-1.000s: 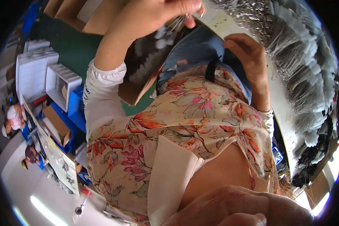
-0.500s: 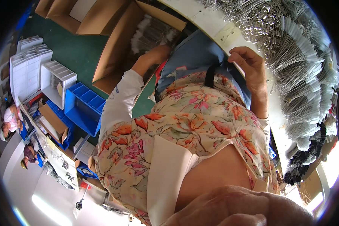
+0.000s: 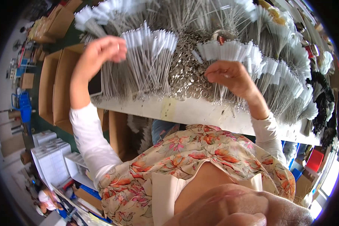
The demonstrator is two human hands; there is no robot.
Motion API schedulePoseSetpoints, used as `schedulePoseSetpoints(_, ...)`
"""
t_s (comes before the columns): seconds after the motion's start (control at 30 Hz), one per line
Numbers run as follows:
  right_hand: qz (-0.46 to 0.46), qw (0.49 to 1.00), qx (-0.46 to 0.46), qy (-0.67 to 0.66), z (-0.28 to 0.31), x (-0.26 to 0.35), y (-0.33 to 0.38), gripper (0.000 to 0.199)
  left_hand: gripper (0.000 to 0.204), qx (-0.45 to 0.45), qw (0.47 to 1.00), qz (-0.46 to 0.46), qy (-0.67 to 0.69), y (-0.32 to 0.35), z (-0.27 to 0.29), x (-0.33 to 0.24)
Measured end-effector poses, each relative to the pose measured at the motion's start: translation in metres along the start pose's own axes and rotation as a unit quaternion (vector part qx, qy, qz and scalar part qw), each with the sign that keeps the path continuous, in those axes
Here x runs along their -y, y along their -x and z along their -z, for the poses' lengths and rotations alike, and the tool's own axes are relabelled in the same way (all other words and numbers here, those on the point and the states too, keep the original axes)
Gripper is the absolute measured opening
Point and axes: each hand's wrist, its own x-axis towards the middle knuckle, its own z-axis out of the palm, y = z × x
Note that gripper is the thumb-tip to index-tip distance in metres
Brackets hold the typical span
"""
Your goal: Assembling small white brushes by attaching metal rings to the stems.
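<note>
My left hand (image 3: 101, 54) is raised at the left over the table, its fingers loosely bent and apart, slightly blurred, with nothing visible in them. It is beside a bundle of thin wire-handled brushes (image 3: 148, 56) with white bristle heads. My right hand (image 3: 231, 77) is over the right edge of a heap of shiny metal rings (image 3: 188, 81). Its thumb and fingertips are pinched together; whatever is between them is too small to make out. More white brushes (image 3: 229, 51) lie just beyond that hand, their wire ends pointing toward me.
The white table edge (image 3: 199, 107) runs in front of me. Below it, an open cardboard box (image 3: 118, 132) holds more white brushes. Black-bristled brushes (image 3: 322, 101) lie at the far right. Other cartons (image 3: 62, 83) and white plastic crates (image 3: 51, 156) stand at left; a person (image 3: 49, 199) is farther off.
My left hand has come up out of the cardboard box to the brushes on the table. The right hand has moved from the table edge to the rings. The view has turned toward the tabletop.
</note>
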Motion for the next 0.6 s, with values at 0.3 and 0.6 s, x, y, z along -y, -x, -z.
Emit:
schedulePoseSetpoints(0.3, 0.001, 0.970, -0.143, 0.199, 0.114, 0.015, -0.036, 0.013, 0.033, -0.203, 0.726, 0.221, -0.618, -0.166, 0.085, 0.045)
schedulePoseSetpoints(0.6, -0.065, 0.953, -0.092, 0.281, 0.137, 0.014, -0.142, 0.019, 0.022, -0.376, 0.750, 0.075, -0.538, -0.161, 0.105, 0.046)
